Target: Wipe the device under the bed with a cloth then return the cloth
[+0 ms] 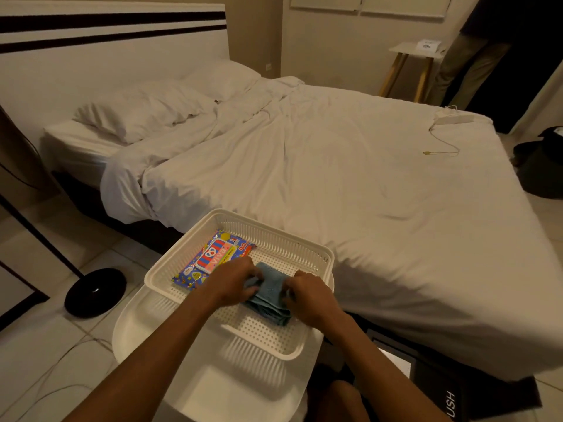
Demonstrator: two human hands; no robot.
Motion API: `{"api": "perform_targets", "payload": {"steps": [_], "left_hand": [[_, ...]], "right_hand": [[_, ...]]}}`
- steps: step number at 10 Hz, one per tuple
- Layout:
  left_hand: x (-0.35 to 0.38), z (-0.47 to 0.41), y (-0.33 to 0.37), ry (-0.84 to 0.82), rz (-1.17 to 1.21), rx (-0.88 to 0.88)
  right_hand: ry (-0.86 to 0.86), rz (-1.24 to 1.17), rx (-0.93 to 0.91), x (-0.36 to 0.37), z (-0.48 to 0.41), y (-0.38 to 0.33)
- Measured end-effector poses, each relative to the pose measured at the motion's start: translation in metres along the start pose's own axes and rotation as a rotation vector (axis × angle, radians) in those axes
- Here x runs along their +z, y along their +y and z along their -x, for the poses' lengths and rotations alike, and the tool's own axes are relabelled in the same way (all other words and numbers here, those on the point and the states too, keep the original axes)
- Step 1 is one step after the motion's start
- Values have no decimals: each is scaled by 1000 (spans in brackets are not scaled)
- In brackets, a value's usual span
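A white slotted basket (pixel 304 248) is carried by a small white table (pixel 213 391) placed at the corner of the bed (pixel 380 214). A pack of wet wipes (pixel 213 257) and a folded blue cloth (pixel 269 296) are laid side by side in the basket. The bed is covered by a rumpled white duvet (pixel 274 166); two pillows (pixel 143 111) and a white adapter with its cable (pixel 451 118) are seen on it. A round black device (pixel 95 292) is set on the tiled floor (pixel 45 345).

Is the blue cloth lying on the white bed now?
No, the cloth lies inside the basket, next to the pack of wipes, and the left hand and the right hand both grip it.
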State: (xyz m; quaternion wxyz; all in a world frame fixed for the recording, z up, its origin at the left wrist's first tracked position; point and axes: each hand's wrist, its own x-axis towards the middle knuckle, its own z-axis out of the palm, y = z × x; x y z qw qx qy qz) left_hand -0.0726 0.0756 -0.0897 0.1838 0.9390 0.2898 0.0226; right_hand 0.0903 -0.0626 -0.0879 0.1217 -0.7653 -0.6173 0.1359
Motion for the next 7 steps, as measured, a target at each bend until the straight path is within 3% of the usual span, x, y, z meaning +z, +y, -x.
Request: {"api": "perform_targets", "payload": {"steps": [1, 3, 4, 5, 6, 7], "left_hand": [[15, 7, 1, 52, -8, -1], [13, 16, 14, 44, -31, -53], [8, 12, 37, 90, 18, -24], [12, 6, 84, 184, 78, 25], [31, 3, 148, 230, 35, 148], [59, 15, 202, 168, -40, 222]], "right_hand": [[21, 161, 19, 7, 5, -5], [91, 132, 10, -9, 19, 1], [344, 76, 29, -22, 41, 16], [420, 87, 212, -41, 75, 37], [351, 99, 417, -50, 124, 70], [292, 63, 547, -50, 181, 96]]}}
